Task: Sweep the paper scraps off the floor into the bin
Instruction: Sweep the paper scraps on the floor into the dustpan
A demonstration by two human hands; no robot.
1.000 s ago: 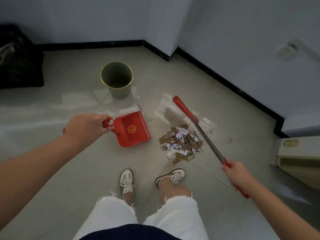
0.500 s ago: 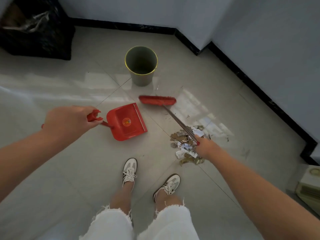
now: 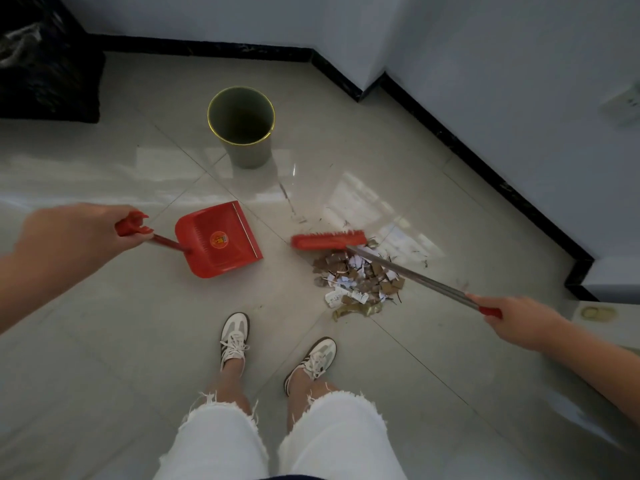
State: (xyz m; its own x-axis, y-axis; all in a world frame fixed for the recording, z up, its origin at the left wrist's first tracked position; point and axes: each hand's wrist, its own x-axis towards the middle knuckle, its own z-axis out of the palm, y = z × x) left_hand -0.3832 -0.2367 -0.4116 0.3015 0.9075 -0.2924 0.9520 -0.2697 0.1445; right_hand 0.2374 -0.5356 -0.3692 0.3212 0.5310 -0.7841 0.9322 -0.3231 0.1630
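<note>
A heap of brown and white paper scraps [image 3: 356, 280] lies on the tiled floor, right of centre. My left hand [image 3: 78, 239] grips the handle of a red dustpan [image 3: 218, 239], whose pan rests on the floor left of the heap with its mouth facing the scraps. My right hand [image 3: 519, 318] holds the metal handle of a red broom [image 3: 329, 240]; its head sits at the heap's far edge. An open grey-green bin [image 3: 242, 124] with a yellow rim stands beyond both.
My two feet in white sneakers [image 3: 235, 336] stand just behind the heap. A black bag [image 3: 45, 64] fills the far left corner. White walls with black skirting [image 3: 485, 147] run along the back and right. A beige box [image 3: 602, 313] sits at the right edge.
My right hand has pulled back to the right along the handle. The broom head has swung from near the bin to the heap's far edge. The dustpan stays put.
</note>
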